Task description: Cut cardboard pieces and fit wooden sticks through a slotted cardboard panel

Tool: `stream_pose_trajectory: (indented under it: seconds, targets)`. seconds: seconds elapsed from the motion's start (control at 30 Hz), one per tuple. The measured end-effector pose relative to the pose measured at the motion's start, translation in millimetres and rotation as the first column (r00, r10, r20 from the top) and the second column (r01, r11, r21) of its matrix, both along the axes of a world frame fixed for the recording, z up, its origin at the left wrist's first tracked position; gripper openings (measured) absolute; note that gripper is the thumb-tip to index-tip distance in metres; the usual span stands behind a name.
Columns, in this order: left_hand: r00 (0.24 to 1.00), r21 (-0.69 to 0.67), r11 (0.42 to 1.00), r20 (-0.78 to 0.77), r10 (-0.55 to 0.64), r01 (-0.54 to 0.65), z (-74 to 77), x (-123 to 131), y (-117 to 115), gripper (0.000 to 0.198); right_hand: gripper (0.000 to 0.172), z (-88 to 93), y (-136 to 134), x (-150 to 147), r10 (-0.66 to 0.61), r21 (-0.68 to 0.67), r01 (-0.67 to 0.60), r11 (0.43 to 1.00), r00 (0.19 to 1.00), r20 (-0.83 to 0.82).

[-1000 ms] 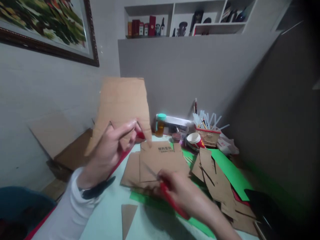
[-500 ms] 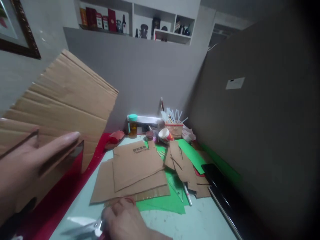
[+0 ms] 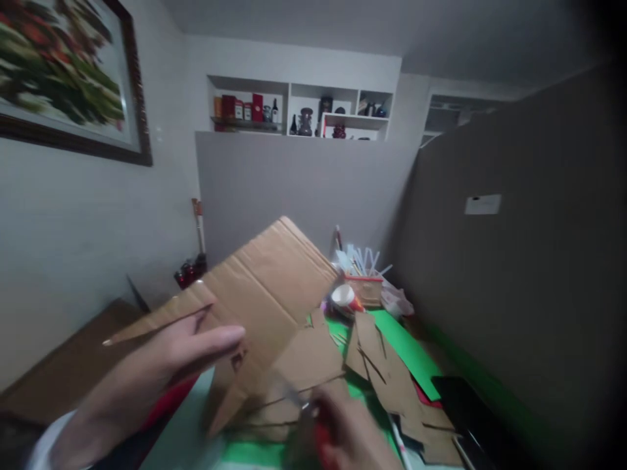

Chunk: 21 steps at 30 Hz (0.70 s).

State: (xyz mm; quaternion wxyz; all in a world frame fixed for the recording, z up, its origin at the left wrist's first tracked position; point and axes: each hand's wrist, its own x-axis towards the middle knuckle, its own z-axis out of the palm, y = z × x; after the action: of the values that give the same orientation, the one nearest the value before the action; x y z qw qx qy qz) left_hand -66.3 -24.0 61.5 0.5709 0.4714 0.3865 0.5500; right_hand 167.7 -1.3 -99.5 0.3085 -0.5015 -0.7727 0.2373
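My left hand (image 3: 181, 359) grips a large piece of corrugated cardboard (image 3: 264, 281), thumb on its near face and the other fingers mostly hidden by it. The cardboard is tilted and held up over the table, with a notch cut out near my thumb. In my right hand (image 3: 350, 424), closed and smeared by motion, is a pair of red-handled scissors (image 3: 306, 406). Their blades point up and left, close to the cardboard's lower edge; whether they touch it I cannot tell. Flat cardboard sheets (image 3: 313, 356) lie behind, partly covered by the held piece.
Cut cardboard strips (image 3: 386, 365) lie on green paper (image 3: 404, 352) to the right. A black phone-like slab (image 3: 470, 405) lies beside them by the grey partition (image 3: 529, 261). Farther back are a paper cup (image 3: 343, 297) and a basket of straws (image 3: 363, 287). A white marker (image 3: 399, 437) lies nearer.
The view has tilted upward and turned left. My left hand has brought the cardboard right, toward the middle. My right hand has raised the scissors from the table toward the cardboard's lower edge.
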Motion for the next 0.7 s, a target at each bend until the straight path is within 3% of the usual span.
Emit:
stream_pose_trajectory:
  seconds: [0.17, 0.23, 0.27, 0.37, 0.43, 0.57, 0.63, 0.7]
  targets:
    - [0.982, -0.127, 0.976, -0.056, -0.182, 0.174, 4.3, 10, -7, 0.025, 0.023, 48.5, 20, 104, -0.325, 0.013, 0.336, 0.942, 0.918, -0.226]
    - [0.964, -0.183, 0.956, -0.09, -0.249, 0.23, 2.0, 9, -7, 0.025, 0.04, 60.4, 23, 123, -0.428, -0.012, 0.448, 0.894, 0.846, -0.319]
    - [0.956, -0.189, 0.95, -0.108, -0.271, 0.248, 0.5, 9, -6, 0.026, 0.047, 65.0, 23, 125, -0.425, -0.037, 0.444, 0.896, 0.826, -0.37]
    - [0.925, -0.19, 0.929, -0.153, -0.348, 0.318, -4.7, 9, -1, 0.026, 0.054, 77.6, 16, 109, -0.319, -0.155, 0.28, 0.947, 0.779, -0.54]
    - [0.904, -0.246, 0.905, -0.171, -0.392, 0.346, -8.3, 9, 2, 0.023, 0.058, 87.2, 8, 88, -0.233, -0.275, 0.033, 0.961, 0.637, -0.735]
    - [0.892, -0.376, 0.865, -0.172, -0.418, 0.333, -11.9, 10, 4, 0.021, 0.049, 101.8, -8, 57, -0.15, -0.298, -0.108, 0.949, 0.674, -0.723]
    - [0.91, -0.331, 0.885, -0.141, -0.391, 0.328, -11.6, 10, 6, 0.022, 0.051, 102.4, -11, 51, -0.142, -0.319, -0.159, 0.934, 0.656, -0.741]
    - [0.943, -0.203, 0.937, -0.113, -0.312, 0.285, -10.9, 10, 9, 0.023, 0.052, 98.8, -11, 51, -0.174, -0.336, -0.168, 0.927, 0.601, -0.78]
